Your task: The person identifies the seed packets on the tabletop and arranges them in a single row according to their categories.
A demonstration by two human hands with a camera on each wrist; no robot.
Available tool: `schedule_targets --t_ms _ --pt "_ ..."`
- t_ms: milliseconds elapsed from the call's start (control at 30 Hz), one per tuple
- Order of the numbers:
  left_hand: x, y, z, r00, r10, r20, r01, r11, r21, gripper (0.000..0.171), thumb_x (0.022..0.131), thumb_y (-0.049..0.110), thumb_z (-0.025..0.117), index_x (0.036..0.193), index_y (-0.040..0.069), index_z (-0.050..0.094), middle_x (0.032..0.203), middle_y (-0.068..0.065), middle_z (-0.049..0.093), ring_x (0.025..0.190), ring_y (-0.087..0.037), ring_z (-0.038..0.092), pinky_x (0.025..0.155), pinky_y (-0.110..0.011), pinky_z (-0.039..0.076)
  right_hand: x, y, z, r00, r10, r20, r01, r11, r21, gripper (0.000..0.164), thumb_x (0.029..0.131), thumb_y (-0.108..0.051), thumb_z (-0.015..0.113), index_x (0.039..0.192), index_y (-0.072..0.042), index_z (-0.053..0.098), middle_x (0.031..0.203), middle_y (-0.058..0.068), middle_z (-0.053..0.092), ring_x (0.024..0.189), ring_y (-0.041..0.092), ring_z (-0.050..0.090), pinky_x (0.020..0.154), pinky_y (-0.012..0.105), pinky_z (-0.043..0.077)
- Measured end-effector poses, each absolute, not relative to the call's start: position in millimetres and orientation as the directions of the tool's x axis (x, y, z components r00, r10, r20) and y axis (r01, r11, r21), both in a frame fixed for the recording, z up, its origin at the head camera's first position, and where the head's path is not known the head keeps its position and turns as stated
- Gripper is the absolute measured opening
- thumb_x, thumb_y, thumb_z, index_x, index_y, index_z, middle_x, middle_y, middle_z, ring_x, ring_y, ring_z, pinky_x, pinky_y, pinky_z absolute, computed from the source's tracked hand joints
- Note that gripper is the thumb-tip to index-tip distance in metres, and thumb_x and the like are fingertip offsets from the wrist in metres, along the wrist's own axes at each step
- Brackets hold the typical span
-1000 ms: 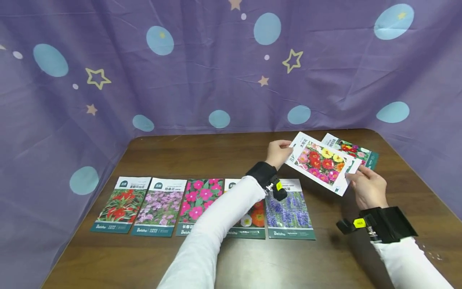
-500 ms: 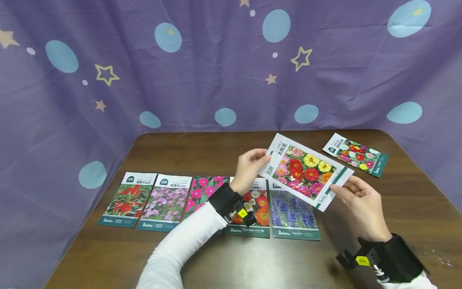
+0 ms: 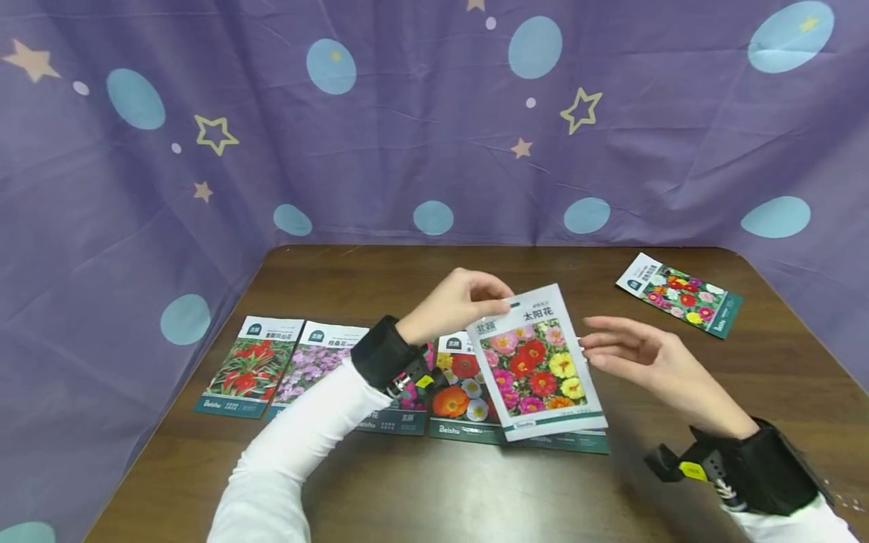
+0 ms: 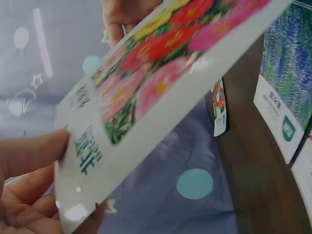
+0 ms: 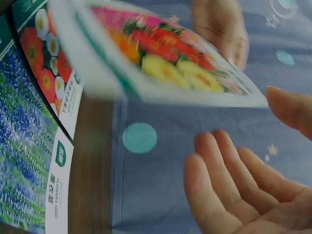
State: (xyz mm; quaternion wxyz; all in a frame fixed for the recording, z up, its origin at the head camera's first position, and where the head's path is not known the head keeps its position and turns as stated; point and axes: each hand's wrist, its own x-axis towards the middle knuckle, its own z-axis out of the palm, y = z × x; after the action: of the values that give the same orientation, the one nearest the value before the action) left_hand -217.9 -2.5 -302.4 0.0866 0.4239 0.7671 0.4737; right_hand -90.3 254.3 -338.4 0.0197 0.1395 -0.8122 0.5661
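My left hand (image 3: 456, 305) pinches the upper left corner of a white seed packet (image 3: 539, 369) picturing red, pink and yellow flowers. Thumb on the front, fingers behind, as the left wrist view shows. The packet stands tilted above the table, overlapping a purple-flower seed packet (image 5: 24, 141) that is mostly hidden in the head view. Just right of the held packet is my right hand (image 3: 638, 362), fingers loosely extended and gripping nothing. Its thumb (image 5: 292, 109) comes right up to the packet's edge in the right wrist view.
Leftward in the row lie seed packets with orange poppies (image 3: 451, 396), magenta flowers (image 3: 410, 422), lilac flowers (image 3: 315, 362) and red flowers (image 3: 247, 366). A mixed-flower packet (image 3: 682, 294) lies slanted at the back right of the brown table (image 3: 407, 498). Purple cloth (image 3: 380, 151) hangs behind.
The held packet has come left and nearer from the back right, turning from sideways to nearly upright over the row. My right hand has let go of its lower corner.
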Motion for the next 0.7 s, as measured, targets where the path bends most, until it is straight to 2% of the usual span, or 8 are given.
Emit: schedule_targets --t_ms 67,167,233,467,567,700 --pt "-216 0 -295 -0.600 0.768 0.223 0.575 0.221 0.788 0.016 0.087 0.007 0.061 0.100 -0.001 0.066 0.089 -0.009 0.067 0.074 -0.010 0.058 0.069 -0.018 0.046 -91 246 -338 -0.966 -0.206 0.159 -0.233 0.416 -0.879 0.038 0.088 -0.008 0.059 0.124 0.002 0.051 0.103 0.004 0.066 0.090 0.007 0.063 0.072 0.023 0.052" --pt "-214 5 -291 -0.594 0.783 0.186 0.576 0.252 0.778 0.016 0.087 0.005 0.061 0.100 -0.001 0.066 0.089 -0.010 0.067 0.073 -0.010 0.058 0.067 -0.017 0.045 -92 233 -344 -0.974 -0.181 0.136 -0.208 0.474 -0.856 0.033 0.086 -0.011 0.064 0.113 0.007 0.058 0.095 0.011 0.067 0.081 0.008 0.064 0.065 0.025 0.052" --pt "-215 8 -292 -0.596 0.784 0.176 0.576 0.264 0.773 0.015 0.086 0.005 0.061 0.099 -0.002 0.066 0.088 -0.010 0.067 0.072 -0.009 0.058 0.065 -0.017 0.045 -93 227 -350 -0.978 -0.156 0.137 -0.198 0.500 -0.843 0.029 0.085 -0.013 0.065 0.107 0.006 0.060 0.091 0.013 0.067 0.076 0.008 0.064 0.062 0.025 0.052" --pt "-220 11 -304 -0.598 0.781 0.180 0.593 0.281 0.754 0.017 0.086 0.007 0.062 0.101 -0.001 0.066 0.089 -0.010 0.067 0.075 -0.011 0.059 0.067 -0.017 0.045 -92 223 -361 -0.984 -0.107 0.143 -0.178 0.527 -0.831 0.024 0.085 -0.013 0.065 0.103 0.004 0.064 0.089 0.011 0.067 0.071 0.007 0.063 0.060 0.024 0.051" --pt "-220 10 -309 -0.660 0.711 0.242 0.562 0.254 0.787 0.029 0.084 0.010 0.065 0.111 0.000 0.061 0.100 -0.011 0.064 0.086 -0.018 0.059 0.074 -0.020 0.046 -92 225 -361 -0.988 -0.080 0.132 -0.155 0.545 -0.824 0.026 0.085 -0.016 0.065 0.103 0.003 0.064 0.089 0.010 0.068 0.071 0.007 0.062 0.061 0.023 0.050" --pt "-213 10 -322 -0.795 0.548 0.259 0.389 0.133 0.912 0.044 0.084 0.013 0.066 0.124 0.001 0.052 0.113 -0.014 0.058 0.101 -0.023 0.057 0.084 -0.025 0.047 -93 234 -356 -0.994 -0.010 0.105 -0.093 0.547 -0.832 0.033 0.087 -0.023 0.063 0.108 0.002 0.062 0.091 0.008 0.067 0.073 0.007 0.059 0.062 0.023 0.048"
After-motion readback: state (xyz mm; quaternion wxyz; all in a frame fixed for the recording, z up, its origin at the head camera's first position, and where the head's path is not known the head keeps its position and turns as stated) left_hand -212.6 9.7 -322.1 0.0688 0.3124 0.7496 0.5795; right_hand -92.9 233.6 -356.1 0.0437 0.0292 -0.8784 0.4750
